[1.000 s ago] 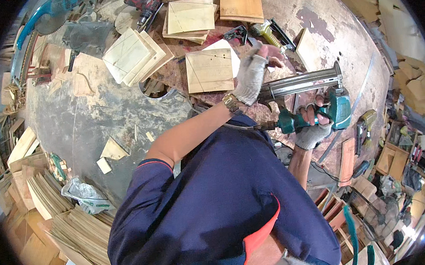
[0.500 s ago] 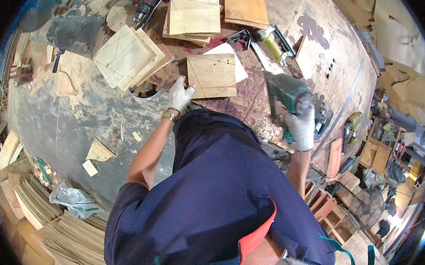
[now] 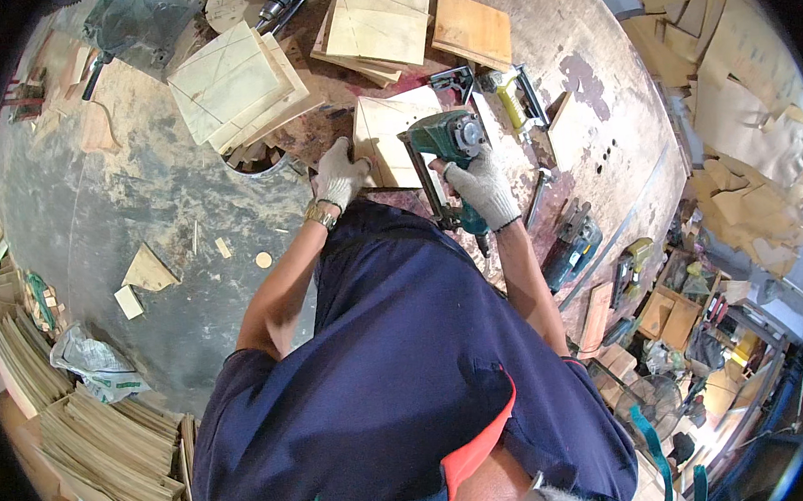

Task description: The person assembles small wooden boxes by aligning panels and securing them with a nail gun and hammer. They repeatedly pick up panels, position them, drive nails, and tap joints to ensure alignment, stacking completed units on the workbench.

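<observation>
- Gloved left hand (image 3: pixel 340 173) touches the left edge of a square pale-wood panel (image 3: pixel 382 133), grip unclear; best kept well aside.
- Gloved right hand (image 3: pixel 483 189) grasps a teal pistol-shaped nail gun (image 3: pixel 434 136) over its right side; hold square.
- Panel lies on the brown tabletop (image 3: pixel 548 15).

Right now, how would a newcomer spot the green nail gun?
On the wide worktable, a pale board lies between the gloved left hand and right hand. The right hand grips the green nail gun. Unlike the yellow tool lying to its upper right, it is held.
</observation>
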Motion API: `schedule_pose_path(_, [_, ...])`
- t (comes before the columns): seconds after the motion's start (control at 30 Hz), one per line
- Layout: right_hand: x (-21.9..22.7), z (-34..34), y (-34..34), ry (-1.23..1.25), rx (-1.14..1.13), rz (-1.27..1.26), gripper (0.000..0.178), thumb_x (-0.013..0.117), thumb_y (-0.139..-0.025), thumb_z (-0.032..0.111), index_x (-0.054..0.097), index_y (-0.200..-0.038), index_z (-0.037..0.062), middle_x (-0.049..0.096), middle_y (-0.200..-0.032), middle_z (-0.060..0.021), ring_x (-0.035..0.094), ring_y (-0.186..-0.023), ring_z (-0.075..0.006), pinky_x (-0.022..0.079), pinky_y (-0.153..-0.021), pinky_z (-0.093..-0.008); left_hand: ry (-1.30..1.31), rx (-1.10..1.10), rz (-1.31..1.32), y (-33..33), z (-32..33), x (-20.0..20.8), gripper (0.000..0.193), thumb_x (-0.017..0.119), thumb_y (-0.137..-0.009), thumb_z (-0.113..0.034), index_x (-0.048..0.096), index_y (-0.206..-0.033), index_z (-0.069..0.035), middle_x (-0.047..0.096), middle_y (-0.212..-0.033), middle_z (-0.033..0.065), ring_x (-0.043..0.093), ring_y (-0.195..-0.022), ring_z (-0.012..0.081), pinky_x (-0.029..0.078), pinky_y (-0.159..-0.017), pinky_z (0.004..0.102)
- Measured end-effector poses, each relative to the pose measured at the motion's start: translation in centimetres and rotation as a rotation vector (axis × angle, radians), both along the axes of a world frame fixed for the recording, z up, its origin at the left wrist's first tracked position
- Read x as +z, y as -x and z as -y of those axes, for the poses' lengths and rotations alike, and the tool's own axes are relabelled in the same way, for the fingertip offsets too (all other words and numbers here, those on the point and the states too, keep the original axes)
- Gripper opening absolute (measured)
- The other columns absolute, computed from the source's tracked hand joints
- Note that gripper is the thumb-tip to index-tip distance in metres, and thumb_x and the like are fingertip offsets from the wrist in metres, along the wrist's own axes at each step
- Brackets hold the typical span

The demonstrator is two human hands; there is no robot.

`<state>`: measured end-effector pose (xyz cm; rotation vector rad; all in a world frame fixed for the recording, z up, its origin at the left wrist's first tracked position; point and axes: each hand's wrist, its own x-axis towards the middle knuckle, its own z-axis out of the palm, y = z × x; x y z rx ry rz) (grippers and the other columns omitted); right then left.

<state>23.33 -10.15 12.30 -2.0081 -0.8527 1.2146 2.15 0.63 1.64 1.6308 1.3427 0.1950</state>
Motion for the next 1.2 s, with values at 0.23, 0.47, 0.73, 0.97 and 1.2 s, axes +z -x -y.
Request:
schedule_pose_path(0.23, [-0.6, -0.5, -0.3, 0.123, 0.046, 0.075, 0.033, 0.075, -0.083, 0.022, 0.071, -0.107, -0.0009, 0.069, -0.071, -0.0077, 0.063, -0.057, -0.0153, 0.052, -0.057, -0.0346, -0.067, 0.040, 0.057, -0.2, 0.6, -0.9, 0.033, 0.070, -0.079, -0.026, 0.058, -0.094, 0.001, 0.065, -0.081, 0.0253, 0.065, -0.081, 0.0455, 0.050, -0.071, 0.0487])
schedule_pose_path(0.47, [0.0, 1.3, -0.5, 0.030, -0.021, 0.136, 0.037, 0.073, -0.083, 0.022, 0.069, -0.112, -0.0010, 0.073, -0.084, -0.0099, 0.067, -0.075, -0.0202, 0.054, -0.073, -0.0371, -0.073, -0.017, 0.006, -0.1, 0.2, -2.2, 0.034, 0.072, -0.079, -0.027, 0.060, -0.096, 0.001, 0.068, -0.089, 0.0249, 0.068, -0.087, 0.0417, 0.052, -0.074, 0.0445])
schedule_pose_path(0.73, [-2.0, 7.6, -1.8, -0.011, -0.331, 0.700, 0.073, 0.073, -0.073, 0.006, 0.050, -0.142, 0.0067, 0.057, -0.125, -0.0244, 0.064, -0.103, -0.0442, 0.053, -0.089, -0.0464, 0.333, 0.139, 0.433, -1.7, 2.1, 0.7, 0.056, 0.083, -0.084, -0.025, 0.052, -0.119, 0.006, 0.069, -0.100, 0.0164, 0.070, -0.081, 0.0221, 0.060, -0.057, 0.0340])
schedule_pose_path(0.97, [-6.8, 12.2, -1.4, 0.116, -0.185, 0.659, 0.076, 0.076, -0.084, 0.018, 0.042, -0.151, 0.0248, 0.047, -0.134, -0.0218, 0.064, -0.100, -0.0446, 0.053, -0.082, -0.0501, 0.455, 0.145, 0.476, -1.8, 2.4, 0.3, 0.038, 0.075, -0.092, -0.017, 0.060, -0.120, 0.003, 0.070, -0.105, 0.0110, 0.070, -0.077, 0.0186, 0.058, -0.049, 0.0319])
schedule_pose_path(1.2, [-8.4, 16.1, -8.0, 0.025, -0.584, 1.056, 0.035, 0.072, -0.080, 0.024, 0.062, -0.107, 0.0041, 0.063, -0.101, -0.0221, 0.063, -0.094, -0.0425, 0.052, -0.082, -0.0512, 0.332, 0.207, 0.597, -1.5, 2.9, 1.3, 0.037, 0.072, -0.094, -0.021, 0.059, -0.121, 0.000, 0.070, -0.102, 0.0090, 0.071, -0.077, 0.0179, 0.058, -0.050, 0.0301])
